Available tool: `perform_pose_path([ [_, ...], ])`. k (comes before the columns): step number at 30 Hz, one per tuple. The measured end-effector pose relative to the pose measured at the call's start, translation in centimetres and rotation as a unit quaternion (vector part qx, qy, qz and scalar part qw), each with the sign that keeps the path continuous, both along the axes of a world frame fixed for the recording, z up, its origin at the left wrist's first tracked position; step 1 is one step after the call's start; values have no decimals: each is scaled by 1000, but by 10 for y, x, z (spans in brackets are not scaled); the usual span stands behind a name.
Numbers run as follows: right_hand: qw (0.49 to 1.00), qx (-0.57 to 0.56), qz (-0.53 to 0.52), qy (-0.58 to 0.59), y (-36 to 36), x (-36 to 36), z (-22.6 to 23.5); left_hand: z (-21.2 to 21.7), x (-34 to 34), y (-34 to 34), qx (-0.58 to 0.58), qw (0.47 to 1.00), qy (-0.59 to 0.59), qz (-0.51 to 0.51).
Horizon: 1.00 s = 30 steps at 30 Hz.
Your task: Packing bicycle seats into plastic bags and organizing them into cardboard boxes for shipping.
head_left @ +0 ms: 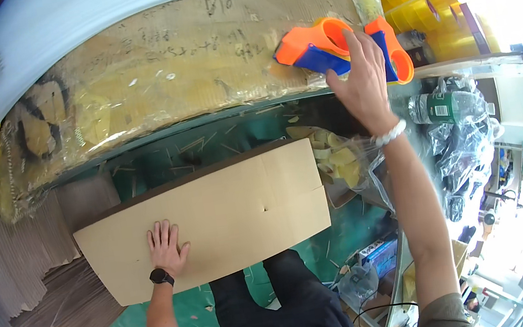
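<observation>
My left hand lies flat, fingers spread, on the upper face of a large brown cardboard box in front of my legs. My right hand is stretched far forward at two orange and blue tape dispensers. The left tape dispenser lies on the tape-covered cardboard surface beside my thumb. The right tape dispenser shows just past my fingers, at the right end of that surface. My right thumb and fingers are apart, and part of the dispensers is hidden behind the hand.
The long tape-covered cardboard surface spans the far side, with white foam sheeting above. Flattened cardboard is stacked at left. Yellow tape rolls, a plastic bottle and clear bags stand at right. Scraps litter the green floor.
</observation>
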State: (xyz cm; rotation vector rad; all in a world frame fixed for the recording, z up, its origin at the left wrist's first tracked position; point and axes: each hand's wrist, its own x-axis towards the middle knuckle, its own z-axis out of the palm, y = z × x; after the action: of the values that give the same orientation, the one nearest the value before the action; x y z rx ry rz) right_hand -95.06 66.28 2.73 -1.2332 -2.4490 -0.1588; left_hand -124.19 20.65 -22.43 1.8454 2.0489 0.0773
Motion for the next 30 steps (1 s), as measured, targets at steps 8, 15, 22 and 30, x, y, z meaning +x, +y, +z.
perform_pose_path([
  [8,996,-5,76,-40,-50,3,-13,3,-7,-4,-11,999,-39,27],
  [15,983,-66,167,-30,-181,-29,-29,-4,-12,-4,30,997,-73,16],
  [22,954,-233,185,-47,-263,-76,-104,16,-24,-1,46,975,-210,56],
  [30,932,-283,218,-53,-310,-130,-174,31,-41,-7,104,923,-358,96],
])
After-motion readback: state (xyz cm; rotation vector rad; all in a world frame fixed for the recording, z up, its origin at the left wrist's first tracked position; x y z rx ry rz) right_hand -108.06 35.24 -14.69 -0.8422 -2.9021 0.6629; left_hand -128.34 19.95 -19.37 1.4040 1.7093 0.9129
